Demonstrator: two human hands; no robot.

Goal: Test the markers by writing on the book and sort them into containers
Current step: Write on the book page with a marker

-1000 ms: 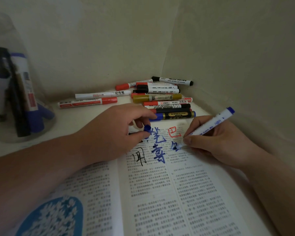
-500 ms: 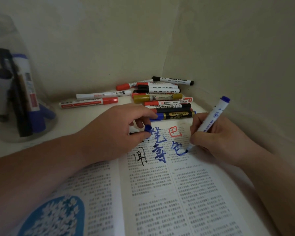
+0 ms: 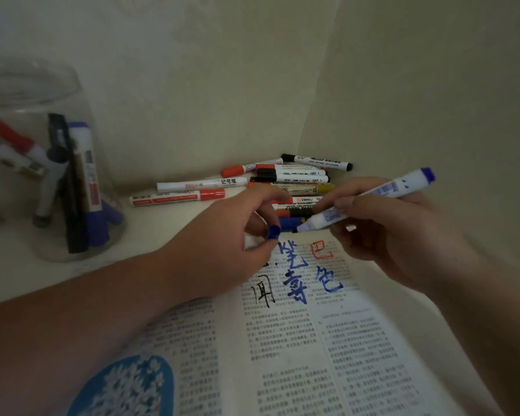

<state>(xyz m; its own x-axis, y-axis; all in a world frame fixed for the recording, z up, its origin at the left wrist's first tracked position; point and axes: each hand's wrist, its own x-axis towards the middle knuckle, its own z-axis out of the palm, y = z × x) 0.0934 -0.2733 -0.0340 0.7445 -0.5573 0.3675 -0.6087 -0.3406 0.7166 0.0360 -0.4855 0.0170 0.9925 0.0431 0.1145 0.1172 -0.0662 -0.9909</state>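
Two hands hovered over the open book (image 3: 312,340): the left hand (image 3: 222,244) pinched a blue cap (image 3: 273,232), the right hand (image 3: 388,235) gripped the uncapped blue marker (image 3: 373,196), tip just beside the cap.

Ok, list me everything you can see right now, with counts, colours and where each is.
book: one, white pages, open, in front
writing: several characters, blue, red, black, top of right page
blue marker: one, white with blue end, uncapped, in right hand
cap: one, blue, in left hand near the marker's tip
loose markers: about ten, red, black, gold, blue, far corner, some hidden by hands
jar: one, clear, far left
jar markers: at least four, red, blue, black, inside jar
table: one, white, under everything
left hand: one, pinches the cap
right hand: one, grips the blue marker
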